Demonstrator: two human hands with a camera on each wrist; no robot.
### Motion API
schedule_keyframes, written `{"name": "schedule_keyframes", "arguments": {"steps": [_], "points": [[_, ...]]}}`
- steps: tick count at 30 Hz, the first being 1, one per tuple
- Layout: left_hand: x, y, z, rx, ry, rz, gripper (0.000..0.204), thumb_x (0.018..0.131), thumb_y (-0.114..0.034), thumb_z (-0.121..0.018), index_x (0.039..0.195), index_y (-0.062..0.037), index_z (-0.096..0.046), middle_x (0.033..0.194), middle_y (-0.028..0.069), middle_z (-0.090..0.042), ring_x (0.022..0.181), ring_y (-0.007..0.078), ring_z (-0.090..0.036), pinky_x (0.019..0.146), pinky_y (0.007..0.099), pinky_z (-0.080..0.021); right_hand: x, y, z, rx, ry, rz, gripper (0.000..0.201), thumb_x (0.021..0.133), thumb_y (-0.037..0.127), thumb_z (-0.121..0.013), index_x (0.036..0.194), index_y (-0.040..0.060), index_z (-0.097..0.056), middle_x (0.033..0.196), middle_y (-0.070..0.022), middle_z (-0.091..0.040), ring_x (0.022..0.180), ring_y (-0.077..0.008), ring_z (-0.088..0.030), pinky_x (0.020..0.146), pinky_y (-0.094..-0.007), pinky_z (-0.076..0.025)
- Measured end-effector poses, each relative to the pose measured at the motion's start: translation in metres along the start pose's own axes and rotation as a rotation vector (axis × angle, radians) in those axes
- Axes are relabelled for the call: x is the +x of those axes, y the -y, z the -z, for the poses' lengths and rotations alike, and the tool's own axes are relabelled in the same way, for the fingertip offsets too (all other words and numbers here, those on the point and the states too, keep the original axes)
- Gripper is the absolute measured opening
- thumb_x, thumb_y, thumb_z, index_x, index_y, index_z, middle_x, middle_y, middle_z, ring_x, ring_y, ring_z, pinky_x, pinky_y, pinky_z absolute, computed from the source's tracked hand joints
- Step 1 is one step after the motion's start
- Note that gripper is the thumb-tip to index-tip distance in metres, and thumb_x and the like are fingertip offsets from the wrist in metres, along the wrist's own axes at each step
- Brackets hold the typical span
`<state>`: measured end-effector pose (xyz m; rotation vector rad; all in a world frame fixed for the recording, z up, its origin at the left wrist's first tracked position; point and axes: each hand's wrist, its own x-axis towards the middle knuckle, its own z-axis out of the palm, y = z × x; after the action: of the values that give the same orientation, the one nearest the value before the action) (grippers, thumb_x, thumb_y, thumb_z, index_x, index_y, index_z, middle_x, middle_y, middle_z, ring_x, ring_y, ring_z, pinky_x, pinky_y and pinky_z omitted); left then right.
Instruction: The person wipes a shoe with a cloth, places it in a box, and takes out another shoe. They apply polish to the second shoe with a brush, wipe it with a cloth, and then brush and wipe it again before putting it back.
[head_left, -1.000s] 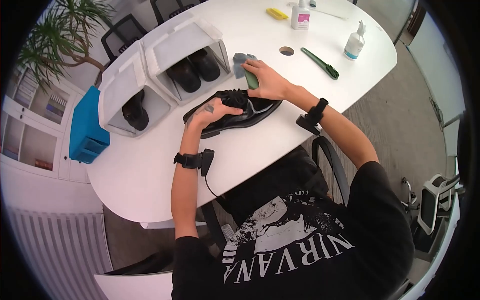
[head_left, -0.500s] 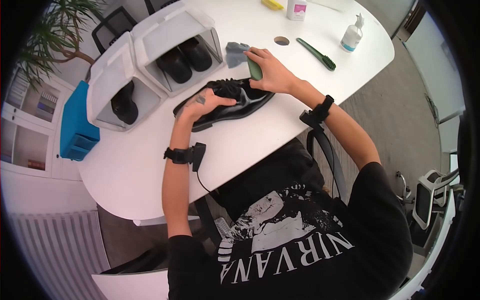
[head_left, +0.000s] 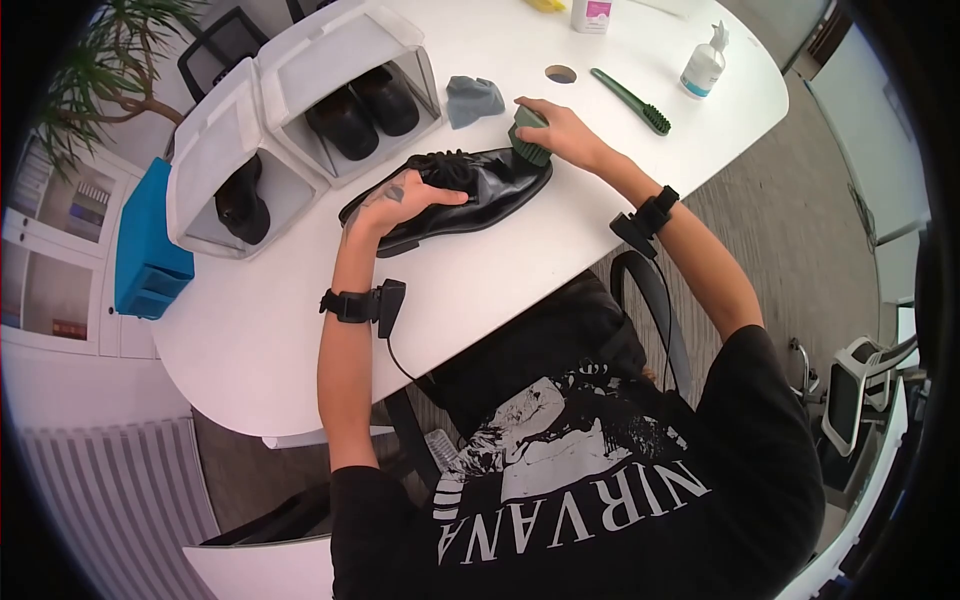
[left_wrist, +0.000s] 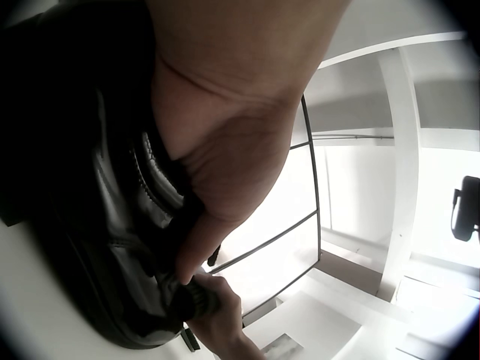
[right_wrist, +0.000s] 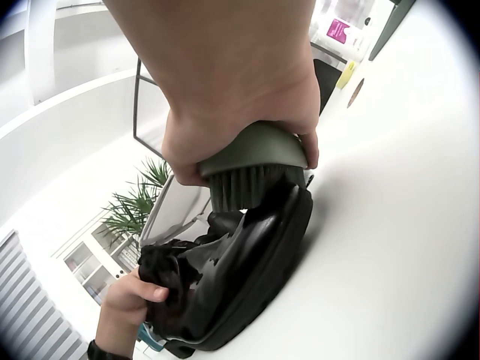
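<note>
A glossy black lace-up shoe (head_left: 505, 190) lies on the white table, its toe toward the right. My left hand (head_left: 395, 205) grips it near the heel and opening, thumb stretched across the side below the laces; the other fingers are mostly hidden. In my right hand (head_left: 568, 138) is a green brush (right_wrist: 259, 150), pinched by its rounded back between thumb and fingers. Its dark bristles (right_wrist: 236, 187) meet the toe of the shoe in the right wrist view. The left wrist view shows the shoe's stitched side (left_wrist: 150, 176) close beneath my thumb.
Behind the shoe are a grey-blue cloth (head_left: 474, 101) and two white shoe boxes (head_left: 345, 50) with black shoes inside. A long green brush (head_left: 632, 102), a pump bottle (head_left: 704, 65) and a white bottle (head_left: 592, 14) stand or lie farther back. A blue organizer (head_left: 152, 250) is at left.
My right hand has tilted the brush, so its bristles now show, and it sits at the toe. The left hand keeps its hold on the shoe. The cloth is now fully visible.
</note>
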<state>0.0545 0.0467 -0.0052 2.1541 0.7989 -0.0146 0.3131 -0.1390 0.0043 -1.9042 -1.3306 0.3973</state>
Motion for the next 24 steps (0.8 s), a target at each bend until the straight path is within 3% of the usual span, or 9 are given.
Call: {"name": "schedule_keyframes", "arguments": {"steps": [13, 19, 24], "points": [[0.005, 0.002, 0.001, 0.034, 0.045, -0.017, 0.052, 0.082, -0.038, -0.089, 0.115, 0.0009, -0.08, 0.103, 0.0074, -0.078, 0.097, 0.0187, -0.063, 0.095, 0.032, -0.048, -0.004, 0.009, -0.003, -0.074, -0.028, 0.041, 0.084, 0.085, 0.041, -0.069, 0.149, -0.0115, -0.054, 0.152, -0.0318, -0.055, 0.135, -0.045, -0.058, 0.116, -0.0404, -0.045], [0.007, 0.007, 0.0, -0.046, 0.077, -0.052, 0.102, 0.064, -0.068, -0.09, 0.114, 0.0168, -0.065, 0.095, 0.0171, -0.066, 0.098, 0.0296, -0.065, 0.089, 0.0337, -0.051, -0.006, 0.012, -0.003, -0.077, -0.034, 0.041, 0.085, 0.084, 0.04, -0.069, 0.148, -0.012, -0.054, 0.151, -0.0315, -0.055, 0.135, -0.0445, -0.058, 0.116, -0.0408, -0.046], [0.002, 0.0, 0.002, -0.068, 0.107, -0.058, 0.096, 0.068, -0.064, -0.09, 0.115, 0.0166, -0.065, 0.095, 0.0157, -0.066, 0.095, 0.0279, -0.064, 0.088, 0.034, -0.051, -0.007, 0.013, -0.003, -0.081, -0.042, 0.054, 0.085, 0.083, 0.04, -0.069, 0.148, -0.0121, -0.053, 0.15, -0.033, -0.054, 0.135, -0.0453, -0.058, 0.116, -0.0414, -0.046]]}}
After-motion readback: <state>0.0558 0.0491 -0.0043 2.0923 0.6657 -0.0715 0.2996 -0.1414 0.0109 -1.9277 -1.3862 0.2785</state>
